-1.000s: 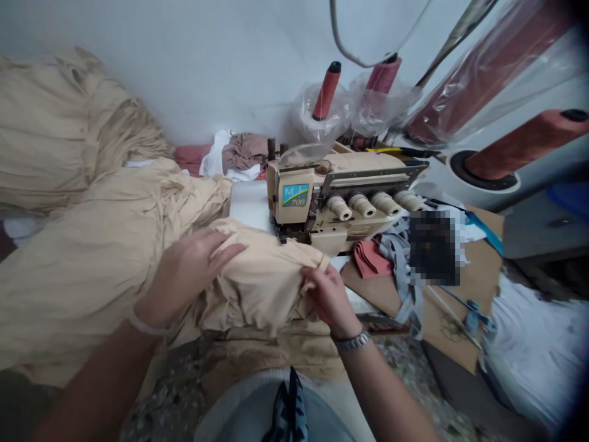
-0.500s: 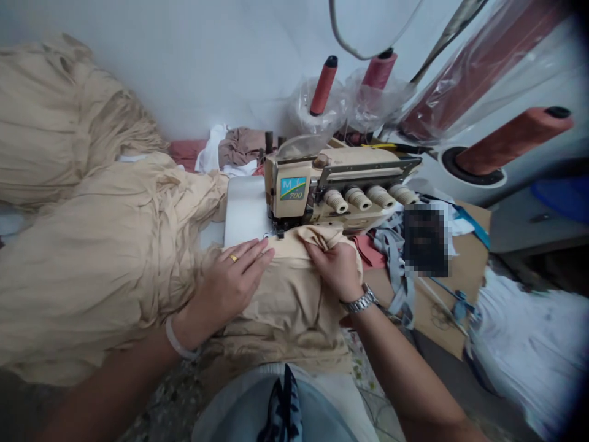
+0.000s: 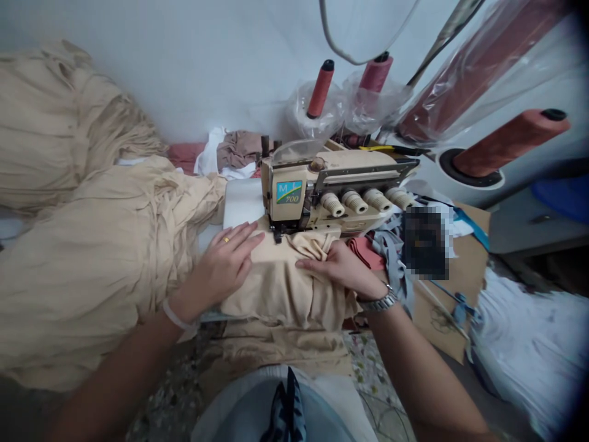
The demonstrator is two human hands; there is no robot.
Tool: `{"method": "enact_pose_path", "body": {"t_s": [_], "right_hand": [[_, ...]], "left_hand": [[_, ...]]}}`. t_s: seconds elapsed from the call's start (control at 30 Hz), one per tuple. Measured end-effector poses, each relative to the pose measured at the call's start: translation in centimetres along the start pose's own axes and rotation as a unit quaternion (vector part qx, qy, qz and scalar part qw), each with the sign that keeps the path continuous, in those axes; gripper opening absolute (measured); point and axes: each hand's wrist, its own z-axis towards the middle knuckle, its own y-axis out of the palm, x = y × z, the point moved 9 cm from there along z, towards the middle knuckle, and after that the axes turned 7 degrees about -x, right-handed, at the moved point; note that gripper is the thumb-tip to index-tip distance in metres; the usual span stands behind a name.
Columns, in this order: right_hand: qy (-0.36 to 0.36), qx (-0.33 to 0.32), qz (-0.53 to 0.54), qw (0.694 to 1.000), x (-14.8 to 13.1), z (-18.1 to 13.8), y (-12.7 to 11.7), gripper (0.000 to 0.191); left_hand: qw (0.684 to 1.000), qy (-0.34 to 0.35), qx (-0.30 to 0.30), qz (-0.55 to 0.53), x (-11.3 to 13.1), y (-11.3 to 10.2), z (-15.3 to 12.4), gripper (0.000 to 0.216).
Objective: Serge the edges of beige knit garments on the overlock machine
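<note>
A beige fabric piece (image 3: 271, 279) lies across the front of the sewing machine (image 3: 289, 199), its far edge at the presser foot (image 3: 277, 234). Flat on the cloth, just left of the foot, rests my left hand (image 3: 227, 261), fingers stretched out, a ring on one of them. My right hand (image 3: 347, 267) pinches a gathered fold of the same cloth to the right of the foot, thumb on top and the other fingers partly hidden by the folds. The cloth's near edge hangs over the table's front.
Large heaps of beige fabric (image 3: 78, 258) fill the left side. Thread cones (image 3: 321, 89) stand behind the machine, with another cone (image 3: 510, 144) at the right. Grey fabric strips (image 3: 391, 245) and a cardboard piece (image 3: 453, 307) lie right of it, beside white cloth (image 3: 529, 344).
My right hand has moved right and slightly nearer to me, its fold of cloth shifting along. My left hand has slid a little left. More cloth now lies spread before the presser foot.
</note>
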Motion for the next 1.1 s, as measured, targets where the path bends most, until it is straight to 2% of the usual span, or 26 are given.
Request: {"method": "enact_pose_path", "body": {"t_s": [0.1,0.17,0.23,0.3,0.4,0.47,0.63,0.73,0.83,1.0,1.1], "right_hand": [[0.045,0.034,0.108,0.993,1.0,-0.7,0.4,0.028],[0.069,0.055,0.217,0.972,1.7,-1.1,1.3,0.03],[0.078,0.081,0.28,0.953,2.1,-1.3,1.9,0.032],[0.06,0.12,0.251,0.959,1.8,-1.3,1.5,0.031],[0.0,0.17,0.102,0.98,0.3,-1.0,0.3,0.028],[-0.021,0.19,0.0,0.982,-0.7,-0.8,-0.2,0.027],[0.029,0.237,-0.234,0.942,-1.3,-0.7,-0.8,0.032],[0.06,0.249,-0.3,0.919,-0.9,-0.7,-0.8,0.033],[0.061,0.25,-0.294,0.92,-0.5,-0.6,-0.8,0.029],[0.061,0.23,-0.181,0.954,-0.3,-0.6,-1.7,0.018],[-0.005,0.142,-0.033,0.989,-1.2,-0.3,-1.7,0.022]], "left_hand": [[1.0,0.006,0.011,-0.025,0.6,-0.2,0.0,0.043],[0.999,0.013,0.006,-0.036,1.4,-0.2,-0.3,0.043],[0.999,0.004,0.006,-0.035,2.1,-0.1,-0.9,0.044],[0.999,-0.017,0.012,-0.027,2.5,-0.2,-1.5,0.042],[0.999,-0.052,0.013,-0.001,2.8,-0.1,-2.1,0.04],[0.997,-0.071,0.009,0.022,2.8,0.1,-2.1,0.04],[0.993,-0.097,0.021,0.058,2.7,0.3,-1.6,0.04],[0.992,-0.104,0.027,0.065,2.7,0.4,-1.3,0.041],[0.992,-0.105,0.025,0.065,2.9,0.4,-1.1,0.041],[0.993,-0.111,0.009,0.048,1.8,0.4,-0.1,0.041],[0.995,-0.094,0.005,0.017,-0.6,0.3,1.4,0.038]]}}
